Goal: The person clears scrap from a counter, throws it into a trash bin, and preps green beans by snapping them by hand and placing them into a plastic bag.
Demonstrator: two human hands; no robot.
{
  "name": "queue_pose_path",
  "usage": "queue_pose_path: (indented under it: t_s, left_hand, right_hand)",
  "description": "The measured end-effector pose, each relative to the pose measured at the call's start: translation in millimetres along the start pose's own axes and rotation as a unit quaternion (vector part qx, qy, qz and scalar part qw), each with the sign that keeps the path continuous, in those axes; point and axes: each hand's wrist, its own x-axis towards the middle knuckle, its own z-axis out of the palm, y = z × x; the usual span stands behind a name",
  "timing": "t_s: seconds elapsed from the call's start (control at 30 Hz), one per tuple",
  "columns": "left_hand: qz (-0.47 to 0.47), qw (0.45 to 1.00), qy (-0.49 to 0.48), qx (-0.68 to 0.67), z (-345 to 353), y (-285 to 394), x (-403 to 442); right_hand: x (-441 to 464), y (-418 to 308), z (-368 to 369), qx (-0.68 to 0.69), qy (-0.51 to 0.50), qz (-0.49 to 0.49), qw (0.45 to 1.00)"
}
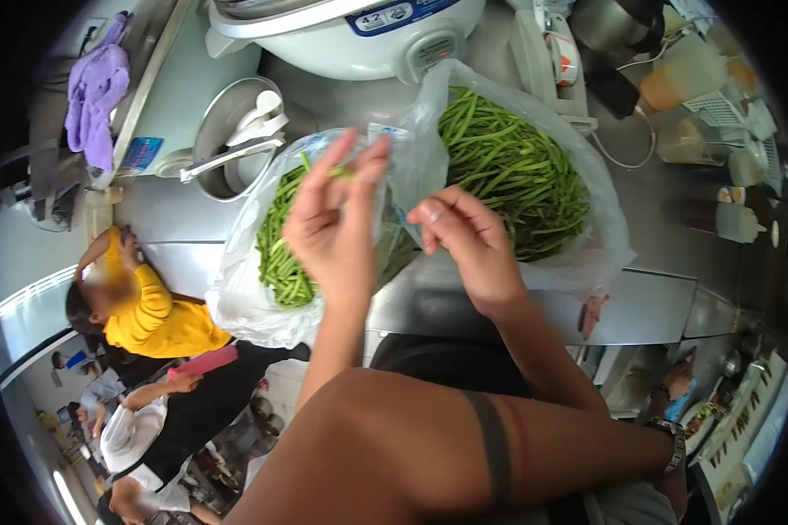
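My left hand (337, 219) is raised over the smaller bag, its fingers spread and blurred by motion; I see nothing firmly held in it. Cut green bean pieces (280, 262) lie in that white plastic bag (241, 306) at the left. My right hand (471, 241) is beside the near left edge of the larger clear bag (608, 219), thumb and forefinger pressed together; what they hold, if anything, is too small to name. Long green beans (508, 166) fill the larger bag.
Behind the bags stands a white cooker (341, 44). A metal pot (214, 144) with white spoons is at the left. Containers and a cable line the right side. A co-worker's bare forearm (552, 446) crosses the foreground. People stand at lower left.
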Motion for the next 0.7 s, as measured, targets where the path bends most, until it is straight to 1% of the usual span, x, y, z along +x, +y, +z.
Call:
queue_pose_path:
  t_s: [0.07, 0.13, 0.17, 0.2, 0.23, 0.27, 0.3, 0.33, 0.4, 0.47, 0.5, 0.53, 0.6, 0.67, 0.7]
  left_hand:
    - [0.055, 0.994, 0.052, 0.085, -23, -3, 2]
    - [0.051, 0.974, 0.088, 0.201, -46, 9, 4]
    - [0.043, 0.957, 0.069, 0.28, -62, 15, 6]
    - [-0.006, 0.94, 0.034, 0.34, -83, 15, 7]
    - [-0.039, 0.925, 0.005, 0.378, -96, 14, 6]
    - [-0.074, 0.909, -0.023, 0.41, -105, 11, 4]
    - [-0.007, 0.881, -0.045, 0.471, -111, 8, 1]
    - [0.04, 0.866, -0.041, 0.497, -104, 16, -3]
    - [0.144, 0.863, -0.02, 0.484, -90, 17, -20]
    - [0.151, 0.892, -0.078, 0.419, -71, 14, -52]
    - [0.131, 0.903, -0.155, 0.379, -59, 11, -68]
    - [0.112, 0.908, -0.237, 0.328, -43, 8, -82]
    - [0.039, 0.884, -0.366, 0.289, -9, 9, -106]
    - [0.086, 0.878, -0.391, 0.263, 27, 6, -102]
    - [0.105, 0.875, -0.4, 0.252, 41, 6, -103]
  right_hand:
    - [-2, -9, -6, -0.126, 0.02, -0.016, 0.992]
    - [5, -12, -22, -0.276, 0.057, -0.059, 0.958]
    - [10, -16, -28, -0.355, 0.087, -0.084, 0.927]
    - [22, -14, -40, -0.424, 0.115, -0.137, 0.888]
    - [30, -21, -48, -0.538, 0.13, -0.188, 0.811]
    - [40, -28, -56, -0.589, 0.136, -0.173, 0.778]
    - [53, -27, -65, -0.592, 0.154, -0.174, 0.772]
    - [67, -27, -78, -0.626, 0.143, -0.19, 0.743]
    - [88, -31, -104, -0.695, 0.119, -0.218, 0.675]
    - [110, -47, -105, -0.719, 0.068, -0.141, 0.677]
    - [116, -54, -105, -0.73, 0.048, -0.099, 0.675]
    - [120, -54, -105, -0.721, 0.04, -0.085, 0.686]
    - [127, -45, -105, -0.71, 0.038, -0.062, 0.7]
    - [111, -29, -92, -0.718, 0.091, -0.141, 0.675]
    - [104, -23, -89, -0.701, 0.093, -0.181, 0.684]
